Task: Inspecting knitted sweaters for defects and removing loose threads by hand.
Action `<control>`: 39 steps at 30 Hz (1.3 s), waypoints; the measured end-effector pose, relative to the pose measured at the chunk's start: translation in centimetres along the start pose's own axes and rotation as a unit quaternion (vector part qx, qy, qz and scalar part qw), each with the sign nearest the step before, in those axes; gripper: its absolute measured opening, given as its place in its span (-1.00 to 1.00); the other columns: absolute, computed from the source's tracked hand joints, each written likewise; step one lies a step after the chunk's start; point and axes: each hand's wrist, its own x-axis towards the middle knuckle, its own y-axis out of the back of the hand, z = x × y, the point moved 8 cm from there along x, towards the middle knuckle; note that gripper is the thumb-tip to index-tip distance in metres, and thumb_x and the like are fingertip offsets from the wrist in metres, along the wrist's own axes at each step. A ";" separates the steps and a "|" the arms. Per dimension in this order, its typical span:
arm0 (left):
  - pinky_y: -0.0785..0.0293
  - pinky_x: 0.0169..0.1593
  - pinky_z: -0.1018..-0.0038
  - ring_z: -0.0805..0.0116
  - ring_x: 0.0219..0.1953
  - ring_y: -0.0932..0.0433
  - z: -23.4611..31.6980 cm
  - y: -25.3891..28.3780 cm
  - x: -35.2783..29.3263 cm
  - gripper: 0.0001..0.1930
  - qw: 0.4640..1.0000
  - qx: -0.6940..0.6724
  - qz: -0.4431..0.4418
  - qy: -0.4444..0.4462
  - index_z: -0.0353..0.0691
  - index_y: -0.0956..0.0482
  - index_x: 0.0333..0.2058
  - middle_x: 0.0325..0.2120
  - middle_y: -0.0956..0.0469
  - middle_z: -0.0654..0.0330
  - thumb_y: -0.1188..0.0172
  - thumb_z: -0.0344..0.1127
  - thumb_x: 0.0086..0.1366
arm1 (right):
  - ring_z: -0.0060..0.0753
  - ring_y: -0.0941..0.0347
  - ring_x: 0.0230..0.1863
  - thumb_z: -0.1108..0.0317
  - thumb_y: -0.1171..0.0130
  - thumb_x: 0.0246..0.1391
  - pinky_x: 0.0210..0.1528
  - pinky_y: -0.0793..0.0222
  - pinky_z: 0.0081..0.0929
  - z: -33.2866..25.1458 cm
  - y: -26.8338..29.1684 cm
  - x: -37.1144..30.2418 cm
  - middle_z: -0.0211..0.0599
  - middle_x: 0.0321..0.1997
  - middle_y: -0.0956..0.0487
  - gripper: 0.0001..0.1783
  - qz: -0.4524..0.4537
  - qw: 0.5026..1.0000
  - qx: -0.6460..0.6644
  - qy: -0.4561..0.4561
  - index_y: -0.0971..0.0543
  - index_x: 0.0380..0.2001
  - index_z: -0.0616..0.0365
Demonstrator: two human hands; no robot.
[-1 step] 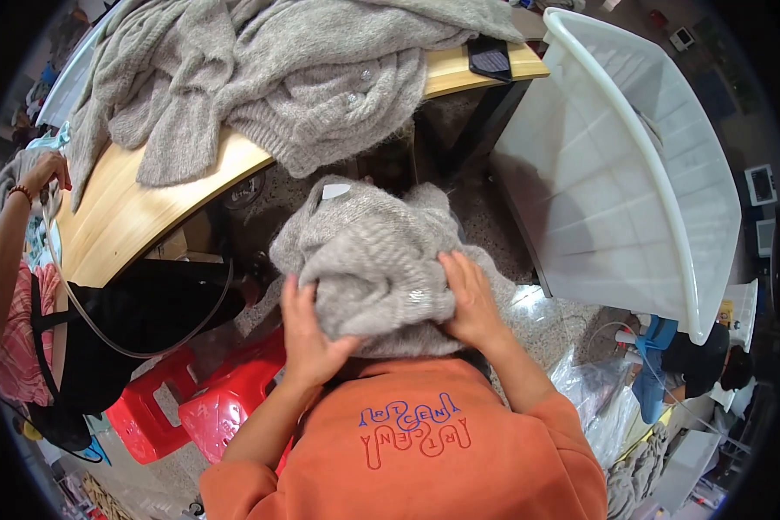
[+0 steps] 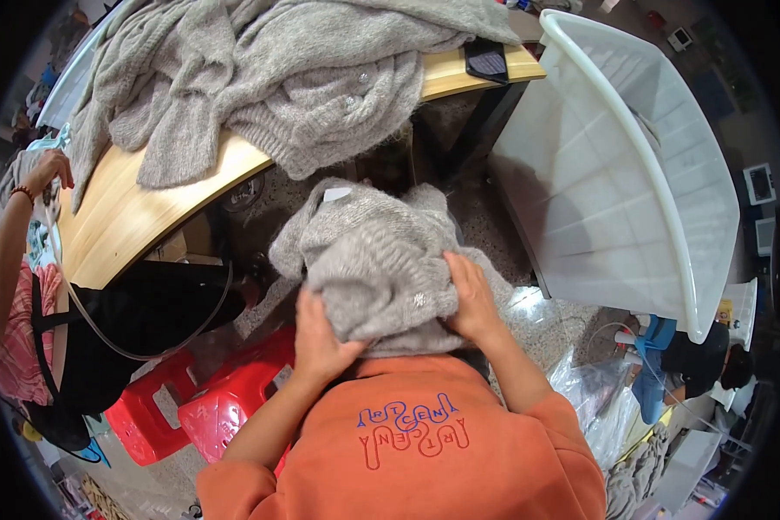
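A grey-beige knit sweater (image 2: 381, 251) lies bunched in my lap, with a white label near its far edge and a small shiny button or ornament (image 2: 419, 300) on the near right part. My left hand (image 2: 321, 338) grips the near left edge of the knit, thumb stretched inward along the near side. On the other side, my right hand (image 2: 475, 299) holds the right edge, its fingertips over the fabric and its thumb hidden beneath. More grey knit garments (image 2: 295, 87) are heaped on the wooden table (image 2: 95, 230), hanging over its near edge.
A black phone (image 2: 486, 61) lies at the table's right end. To the right stands a large white plastic bin (image 2: 581, 191). Red stools (image 2: 225, 407) are at the left, beside a person (image 2: 17, 347) in a pink top. Clear plastic sheeting (image 2: 594, 390) lies at lower right.
My left hand has shifted slightly right and down, pushing the sweater's left edge inward. The right hand has barely moved. The shiny ornament shows more sharply now.
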 end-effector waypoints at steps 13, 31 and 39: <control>-0.43 -0.07 0.43 0.27 -0.06 -0.45 2.7 24.4 3.3 -0.77 0.800 -0.429 0.358 -0.217 -0.35 -0.48 -0.24 -0.15 -0.47 -0.05 -0.06 -0.51 0.08 | -0.07 -0.46 -0.46 0.40 -0.28 -0.33 -0.41 -0.40 -0.36 -11.4 20.1 -3.9 -0.08 -0.42 -0.51 -0.56 0.232 0.950 0.056 0.202 -0.42 -0.28 0.29; -0.36 -0.47 0.51 0.42 -0.58 -0.46 6.4 4.7 6.5 -0.72 0.973 -0.202 -0.092 -0.057 -0.31 -0.51 -0.34 -0.60 -0.50 0.14 -0.03 -0.59 -0.12 | -0.06 -0.38 -0.13 0.19 -0.32 -0.34 -0.12 -0.29 -0.23 -3.8 4.9 -0.9 -0.14 -0.17 -0.48 -0.30 -0.195 0.969 -0.145 0.051 -0.36 -0.04 0.14; -0.33 -0.49 0.56 0.48 -0.59 -0.43 8.4 5.8 7.7 -0.89 0.961 -0.164 0.021 -0.222 -0.35 -0.51 -0.45 -0.63 -0.49 0.20 -0.09 -0.56 -0.03 | -0.17 -0.42 -0.15 0.35 -0.27 -0.26 -0.13 -0.30 -0.37 -8.5 1.2 3.3 -0.11 -0.19 -0.48 -0.44 0.029 0.969 0.156 0.188 -0.40 -0.09 0.19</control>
